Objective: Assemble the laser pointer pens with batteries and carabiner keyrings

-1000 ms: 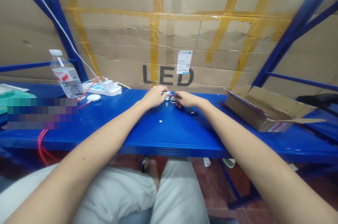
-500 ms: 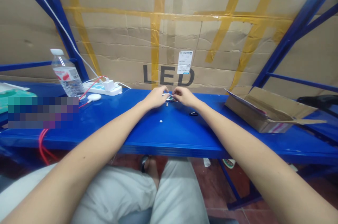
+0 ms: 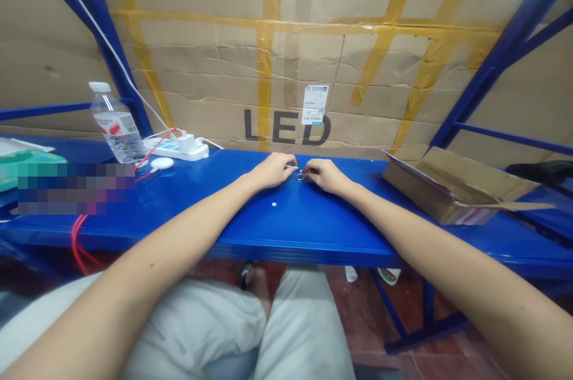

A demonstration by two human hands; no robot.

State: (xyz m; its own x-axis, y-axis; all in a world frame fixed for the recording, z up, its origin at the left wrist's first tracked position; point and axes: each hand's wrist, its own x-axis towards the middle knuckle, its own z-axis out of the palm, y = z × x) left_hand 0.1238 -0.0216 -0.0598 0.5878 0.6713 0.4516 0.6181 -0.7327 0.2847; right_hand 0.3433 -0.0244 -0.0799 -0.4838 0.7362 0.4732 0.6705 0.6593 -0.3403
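My left hand [image 3: 274, 170] rests over the blue table with its fingers curled in, closed around something small that they mostly hide. Thin, shiny bits show at its fingertips. Facing it, my right hand [image 3: 326, 176] is closed in a pinch. A small metal ring [image 3: 300, 177] stands out at the right fingertips, in the narrow gap between both hands. Whatever else the right fingers hold is hidden. Nearer to me, a small white round spot [image 3: 274, 204] lies on the tabletop [image 3: 286, 225].
An open cardboard box [image 3: 452, 210] sits on the right. To the left are a water bottle [image 3: 117, 129], a power strip [image 3: 192, 152], a white round puck [image 3: 162, 163] and red cables [image 3: 79, 243]. A large taped carton [image 3: 206, 82] stands behind the table.
My right hand has moved slightly right and nearer. The small black clip that lay by it is no longer visible. A metal ring now shows between the hands; the small metal pieces there are largely covered.
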